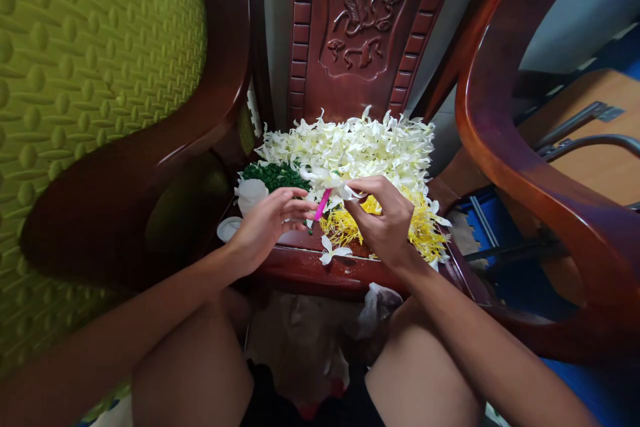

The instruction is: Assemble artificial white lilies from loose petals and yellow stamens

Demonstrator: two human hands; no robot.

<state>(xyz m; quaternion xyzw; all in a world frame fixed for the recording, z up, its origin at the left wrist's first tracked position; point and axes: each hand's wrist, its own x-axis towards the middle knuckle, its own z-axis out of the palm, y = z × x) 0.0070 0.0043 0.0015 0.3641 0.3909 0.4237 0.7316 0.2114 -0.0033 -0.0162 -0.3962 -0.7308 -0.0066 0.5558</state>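
Observation:
Over the front of a carved wooden chair seat, my left hand (273, 217) has its fingers closed at the lower end of a thin pink stick (323, 205). White artificial petals (325, 179) sit around the stick's upper end. From the right, my right hand (383, 213) pinches a white petal (353, 193) between thumb and forefinger, beside the stick. Its other fingers are curled, partly hidden. Behind both hands lies a big heap of white artificial flowers (350, 143). Yellow stamens (340, 225) are piled below my right hand, and small green pieces (280, 175) lie beyond my left.
A white cup-like roll (251, 195) and a round white lid (229, 229) stand left of the piles. One loose white flower (333, 251) lies at the seat's front edge (310, 273). Curved wooden armrests (493, 113) rise on both sides. A plastic bag (377, 307) hangs below.

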